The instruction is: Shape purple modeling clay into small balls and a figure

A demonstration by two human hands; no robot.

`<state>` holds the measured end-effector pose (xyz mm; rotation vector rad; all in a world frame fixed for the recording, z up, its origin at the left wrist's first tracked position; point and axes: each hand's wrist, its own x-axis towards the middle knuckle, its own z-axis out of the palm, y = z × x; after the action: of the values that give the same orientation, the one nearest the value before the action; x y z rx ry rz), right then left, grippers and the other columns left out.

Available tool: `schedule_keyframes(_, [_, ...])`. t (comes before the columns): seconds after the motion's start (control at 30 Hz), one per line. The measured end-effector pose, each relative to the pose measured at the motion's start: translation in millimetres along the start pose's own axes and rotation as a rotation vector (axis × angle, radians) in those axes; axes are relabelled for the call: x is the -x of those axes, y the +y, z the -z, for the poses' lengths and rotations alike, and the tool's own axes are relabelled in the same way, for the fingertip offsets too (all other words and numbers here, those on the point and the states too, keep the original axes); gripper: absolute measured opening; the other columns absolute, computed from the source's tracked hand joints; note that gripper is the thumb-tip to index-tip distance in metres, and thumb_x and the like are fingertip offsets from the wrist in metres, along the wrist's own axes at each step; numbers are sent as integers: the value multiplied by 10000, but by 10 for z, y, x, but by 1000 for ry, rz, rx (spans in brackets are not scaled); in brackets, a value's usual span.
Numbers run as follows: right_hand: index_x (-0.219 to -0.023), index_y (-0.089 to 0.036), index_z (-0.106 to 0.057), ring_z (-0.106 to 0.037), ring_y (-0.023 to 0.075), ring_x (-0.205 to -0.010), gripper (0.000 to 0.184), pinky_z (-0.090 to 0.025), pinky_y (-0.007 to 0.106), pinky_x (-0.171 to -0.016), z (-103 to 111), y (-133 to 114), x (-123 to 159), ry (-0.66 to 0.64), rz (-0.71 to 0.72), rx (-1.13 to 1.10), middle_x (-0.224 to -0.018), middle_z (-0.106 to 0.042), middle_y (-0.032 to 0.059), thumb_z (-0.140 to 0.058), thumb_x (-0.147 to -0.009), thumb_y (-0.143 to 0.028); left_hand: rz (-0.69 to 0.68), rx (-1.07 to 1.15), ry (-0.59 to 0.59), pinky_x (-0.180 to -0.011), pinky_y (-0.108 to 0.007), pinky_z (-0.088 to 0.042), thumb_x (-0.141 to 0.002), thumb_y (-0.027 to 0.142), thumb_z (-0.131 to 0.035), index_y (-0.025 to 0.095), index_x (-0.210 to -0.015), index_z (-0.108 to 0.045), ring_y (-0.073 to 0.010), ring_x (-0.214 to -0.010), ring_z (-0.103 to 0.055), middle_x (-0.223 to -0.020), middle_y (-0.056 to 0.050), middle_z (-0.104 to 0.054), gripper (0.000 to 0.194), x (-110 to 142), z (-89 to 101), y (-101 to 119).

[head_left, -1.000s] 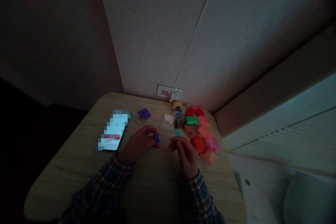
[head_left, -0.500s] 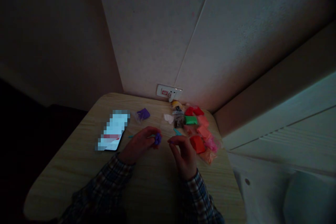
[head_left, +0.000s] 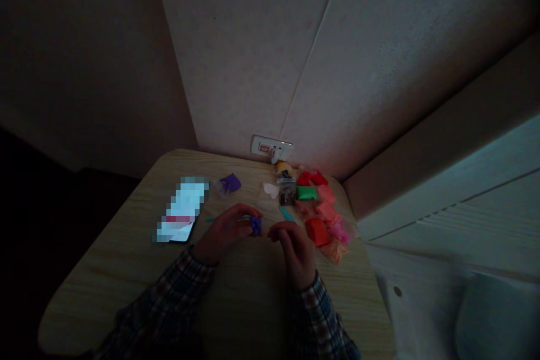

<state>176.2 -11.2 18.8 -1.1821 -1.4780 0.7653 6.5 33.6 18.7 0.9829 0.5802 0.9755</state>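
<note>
My left hand (head_left: 224,233) grips a lumpy purple piece of modelling clay (head_left: 255,225) between thumb and fingers, above the middle of the table. Just to its right, my right hand (head_left: 295,250) is closed in a pinch, fingertips a little apart from the clay. Whatever the pinch holds, if anything, is hidden. Behind the left fingers lies a thin turquoise tool (head_left: 210,219), partly covered by the hand. Another turquoise tool (head_left: 286,214) rests beyond the right hand. An opened bag of purple clay (head_left: 230,183) lies farther back on the left.
A phone (head_left: 183,211) with a lit, blurred screen lies left on the wooden table (head_left: 105,270). Several clay packets, among them a green packet (head_left: 306,193) and a red-orange packet (head_left: 317,232), crowd the right side. Behind stands the wall with a socket (head_left: 272,148).
The right fingertips have curled in tighter, and the small purple bit seen at them before is out of sight. The clay in my left hand has turned slightly and shifted a little right.
</note>
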Motion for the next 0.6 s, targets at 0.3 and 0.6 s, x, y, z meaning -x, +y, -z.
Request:
schedule_keyframes(0.3, [-897, -199, -565, -573, 158, -769, 95, -475, 304, -699, -2, 11, -4, 32, 37, -4, -814, -599, 40, -490, -840, -186, -27, -111, 39, -750, -270, -468, -681, 197, -683, 168, -873, -608, -145, -822, -582, -868, -27, -632, 208, -12, 0, 28])
schedule_keyframes(0.6, [-905, -196, -553, -585, 163, -775, 94, -488, 309, -689, -31, 20, -3, 47, 61, -48, -825, -603, 47, -532, -814, -177, -11, -129, 25, -762, -286, -473, -656, 173, -693, 163, -863, -603, -149, -811, -588, -866, -25, -629, 227, -8, -60, 46])
